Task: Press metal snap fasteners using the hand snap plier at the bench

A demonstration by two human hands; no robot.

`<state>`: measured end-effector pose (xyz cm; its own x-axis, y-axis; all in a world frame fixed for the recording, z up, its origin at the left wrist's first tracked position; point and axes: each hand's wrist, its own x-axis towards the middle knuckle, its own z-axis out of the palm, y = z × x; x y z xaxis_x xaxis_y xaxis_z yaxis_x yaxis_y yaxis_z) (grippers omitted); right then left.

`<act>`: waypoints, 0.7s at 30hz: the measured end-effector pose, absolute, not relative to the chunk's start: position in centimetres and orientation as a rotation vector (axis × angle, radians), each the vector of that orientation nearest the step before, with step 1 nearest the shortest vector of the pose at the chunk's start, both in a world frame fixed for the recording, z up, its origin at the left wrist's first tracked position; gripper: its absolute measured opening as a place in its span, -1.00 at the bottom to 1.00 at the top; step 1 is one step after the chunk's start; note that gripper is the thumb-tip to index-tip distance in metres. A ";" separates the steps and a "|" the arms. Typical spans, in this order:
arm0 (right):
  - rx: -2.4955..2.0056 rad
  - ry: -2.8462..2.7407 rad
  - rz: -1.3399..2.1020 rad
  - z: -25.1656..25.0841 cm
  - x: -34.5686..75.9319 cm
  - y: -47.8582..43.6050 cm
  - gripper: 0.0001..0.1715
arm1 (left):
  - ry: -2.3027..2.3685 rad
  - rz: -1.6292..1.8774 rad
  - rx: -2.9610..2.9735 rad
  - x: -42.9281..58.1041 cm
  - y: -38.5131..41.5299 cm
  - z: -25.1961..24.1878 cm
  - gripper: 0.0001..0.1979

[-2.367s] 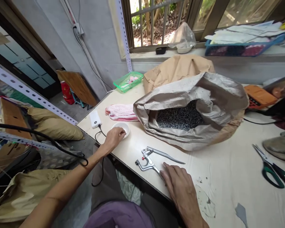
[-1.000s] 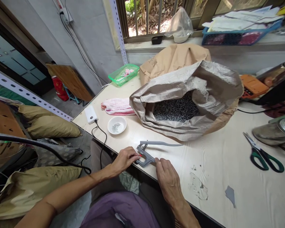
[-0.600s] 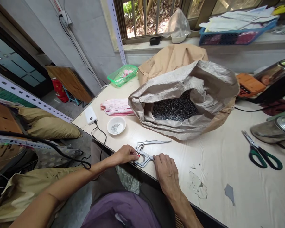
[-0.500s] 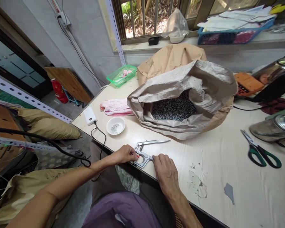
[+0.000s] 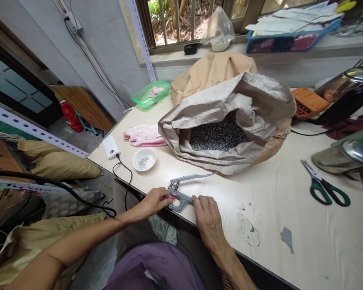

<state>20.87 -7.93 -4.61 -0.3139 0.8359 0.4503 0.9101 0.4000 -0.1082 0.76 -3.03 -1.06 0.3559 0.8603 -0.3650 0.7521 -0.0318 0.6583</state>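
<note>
A grey metal hand tool (image 5: 182, 198) with a coil spring and a long raised handle (image 5: 193, 177) is at the table's front edge. My left hand (image 5: 159, 200) pinches at its left end, beside a small red part (image 5: 173, 197); whether the fingertips hold a tiny piece is hidden. Bent over the tool's right end, the fingers of my right hand (image 5: 208, 215) hold it against the table. Behind my left hand stands a white bowl (image 5: 153, 161) with small silvery pins (image 5: 143, 162) in it.
An open woven sack (image 5: 172, 121) of dark metal pins (image 5: 219, 135) stands behind the tool. Green-handled scissors (image 5: 325, 189) and a steel kettle (image 5: 332, 161) are at the right. A white power bank (image 5: 111, 147), pink cloth (image 5: 145, 135) and green basket (image 5: 151, 96) lie left.
The tool has turned slightly in my hands, so its frame shows at a different slant. Both hands keep their places on it. The whole view has shifted a little.
</note>
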 end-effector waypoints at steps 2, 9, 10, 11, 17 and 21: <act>-1.492 -2.225 -0.215 -4.6 21.0 -8.0 -0.70 | 1.445 0.178 1.794 0.9 -3.3 -1.0 -0.82; -1.494 -2.187 -0.092 -5.1 21.1 -7.8 -0.73 | 1.524 0.189 1.784 1.4 -3.7 -1.2 -0.83; -1.489 -2.189 -0.098 -5.1 21.1 -7.8 -0.72 | 1.530 0.177 1.781 1.5 -3.6 -1.1 -0.82; -1.487 -2.194 -0.103 -5.0 21.1 -7.9 -0.71 | 1.530 0.166 1.781 1.5 -3.5 -1.0 -0.82; -1.526 -2.202 -0.130 -4.9 21.1 -8.2 -0.63 | 1.494 0.117 1.797 1.6 -3.4 -0.6 -0.80; -1.547 -2.170 -0.067 -4.9 21.0 -8.0 -0.68 | 1.504 0.154 1.847 1.6 -3.7 -1.1 -0.79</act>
<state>21.05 -8.04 -4.90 -0.2532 0.8807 0.4004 0.9038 0.3629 -0.2267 1.59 -3.67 -1.13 0.3067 0.8870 -0.3453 0.7986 -0.0423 0.6004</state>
